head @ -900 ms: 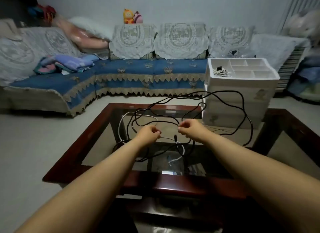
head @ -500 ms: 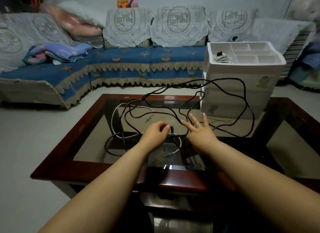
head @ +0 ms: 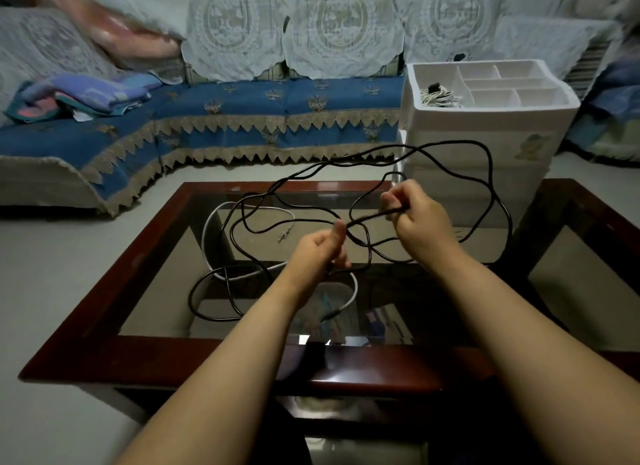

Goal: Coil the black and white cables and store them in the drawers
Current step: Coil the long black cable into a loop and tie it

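Observation:
A long black cable point(head: 490, 173) sprawls in loose loops over the glass coffee table point(head: 104, 291). My left hand point(head: 320, 253) pinches one stretch of it above the table's middle. My right hand point(head: 419, 218) grips a doubled stretch of the same cable, a little higher and to the right. A white cable point(head: 211, 222) lies in a loop on the glass, partly under the black one. The white drawer unit point(head: 491, 142) stands at the table's far right; its top tray holds a small coiled cable point(head: 438, 95) in the left compartment.
A blue sofa point(head: 242, 111) with lace covers runs along the far wall, folded blankets point(head: 79, 94) on its left part. The table's dark wooden frame point(head: 242, 364) borders the glass on all sides. Bare floor lies between sofa and table.
Both hands have lifted off the glass and closed on the black cable. The right hand, open a moment ago, now grips a doubled stretch. The camera tilted down slightly.

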Tool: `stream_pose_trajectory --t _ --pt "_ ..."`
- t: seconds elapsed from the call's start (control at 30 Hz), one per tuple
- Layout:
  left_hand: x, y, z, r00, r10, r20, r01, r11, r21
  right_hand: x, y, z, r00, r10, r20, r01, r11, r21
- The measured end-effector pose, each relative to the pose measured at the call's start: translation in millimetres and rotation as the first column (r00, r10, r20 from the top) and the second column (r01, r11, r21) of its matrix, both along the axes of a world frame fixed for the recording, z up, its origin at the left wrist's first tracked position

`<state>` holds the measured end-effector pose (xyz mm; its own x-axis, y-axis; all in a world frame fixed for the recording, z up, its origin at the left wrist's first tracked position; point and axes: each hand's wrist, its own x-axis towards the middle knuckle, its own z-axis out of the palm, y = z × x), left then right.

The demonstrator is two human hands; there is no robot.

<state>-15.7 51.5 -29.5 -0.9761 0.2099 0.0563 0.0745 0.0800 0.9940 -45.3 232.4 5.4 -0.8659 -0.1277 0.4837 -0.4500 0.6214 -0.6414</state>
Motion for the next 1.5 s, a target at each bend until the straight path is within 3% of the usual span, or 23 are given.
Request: stream_pose_trajectory --t 0.07,0.17,0.27,0.33,0.43,0.53,0.6,0.7,0.8,0.9,1.03,1.27,1.37,1.5 --pt "4 -1 7 0.997 -0.005 0.083 -0.022 0.944 0.329 -3 3 -2 0.999 0.039 0.031 -0.037 0.998 -0.056" --pt "9 -7 18 0.978 -0.110 0.179 -0.057 0.681 0.730 -9 0 -11 0.970 0.125 0.211 -0.123 0.992 -0.021" --pt "11 -18 21 0.972 -0.055 0.227 -0.174 0.480 0.860 -10 -8 -19 0.874 0.282 0.395 -0.210 0.953 -0.216" --pt "12 -28 23 0.954 0.055 0.294 -0.294 0.350 0.890 -9 -10 -18 0.891 0.262 0.371 -0.169 0.949 -0.265" --pt "11 -38 22 0.898 0.174 0.404 -0.433 0.189 0.881 -3 -14 -13 0.971 0.087 0.223 -0.110 0.989 0.095" --pt "9 -43 21 0.862 0.238 0.448 -0.485 0.130 0.865 7 -25 -9 0.994 0.069 0.089 -0.103 0.878 0.468" --pt "8 -46 21 0.873 0.260 0.412 -0.467 0.202 0.861 12 -32 -8 0.994 0.108 0.028 -0.104 0.797 0.595" --pt "8 -44 21 0.904 0.312 0.291 -0.415 0.485 0.770 20 -43 -12 0.990 0.135 -0.027 -0.077 0.704 0.706" --pt "10 -30 22 0.917 0.387 0.102 -0.385 0.783 0.489 33 -52 -13 0.982 0.176 -0.071 -0.064 0.661 0.748" --pt "15 -18 22 0.939 0.342 -0.027 -0.323 0.907 0.269 46 -61 -9 0.957 0.267 -0.112 -0.086 0.630 0.772" --pt "19 -13 16 0.980 0.195 -0.040 -0.191 0.977 0.092 51 -64 -5 0.918 0.342 -0.199 -0.097 0.681 0.726" --pt "30 -18 16 0.995 -0.055 0.083 0.052 0.998 0.038 52 -54 8 0.955 0.254 -0.154 -0.125 0.814 0.568" --pt "36 -22 22 0.986 -0.120 0.113 0.113 0.991 0.067 53 -44 12 0.978 0.203 -0.041 -0.165 0.883 0.440" --pt "40 -27 25 0.951 -0.246 0.186 0.217 0.962 0.163 47 -29 16 0.945 0.279 0.168 -0.308 0.933 0.187"
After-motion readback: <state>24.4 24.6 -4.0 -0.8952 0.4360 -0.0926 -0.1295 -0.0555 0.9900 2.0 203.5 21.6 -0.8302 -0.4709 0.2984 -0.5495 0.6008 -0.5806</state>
